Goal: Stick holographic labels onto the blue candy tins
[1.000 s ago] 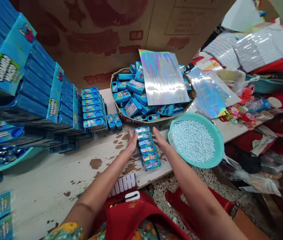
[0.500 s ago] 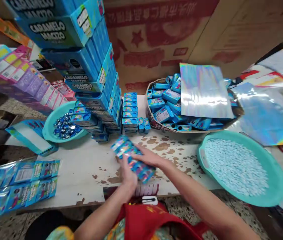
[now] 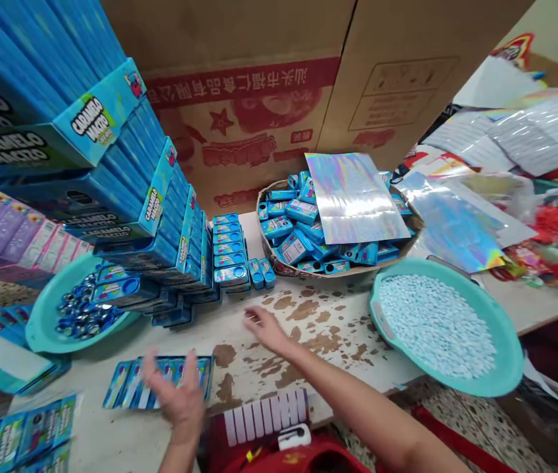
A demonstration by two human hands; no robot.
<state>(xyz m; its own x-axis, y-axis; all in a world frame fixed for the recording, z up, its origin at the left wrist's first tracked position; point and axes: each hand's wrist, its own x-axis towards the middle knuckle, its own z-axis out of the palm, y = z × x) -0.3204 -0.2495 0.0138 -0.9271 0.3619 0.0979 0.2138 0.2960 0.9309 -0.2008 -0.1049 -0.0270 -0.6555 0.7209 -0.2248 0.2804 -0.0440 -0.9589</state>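
Note:
My left hand [image 3: 175, 391], slightly blurred, hovers with spread fingers over a row of small blue candy packs [image 3: 119, 384] lying on the table, partly covering them. My right hand [image 3: 267, 332] is over the bare table to the right, its fingers loosely bent and apart, with no pack visible in it. Just beyond it stand two small blue packs [image 3: 261, 272] beside a neat stack of the same packs [image 3: 229, 257]. A tall pile of blue display boxes [image 3: 96, 125] marked "Caramelo Macizo" rises at the left.
A carton [image 3: 352, 270] heaped with blue packs has a shiny sheet [image 3: 357, 197] on top. A turquoise basin [image 3: 508, 358] of pale blue candies stands right; another basin [image 3: 45, 328] holds shiny blue pieces. A large cardboard box [image 3: 259, 39] stands behind. Wrapped packs [image 3: 37, 427] lie front left.
The row of blue packs, held between both hands before, now lies on the table at the left. My hands have let go and moved apart. The view has shifted and turned.

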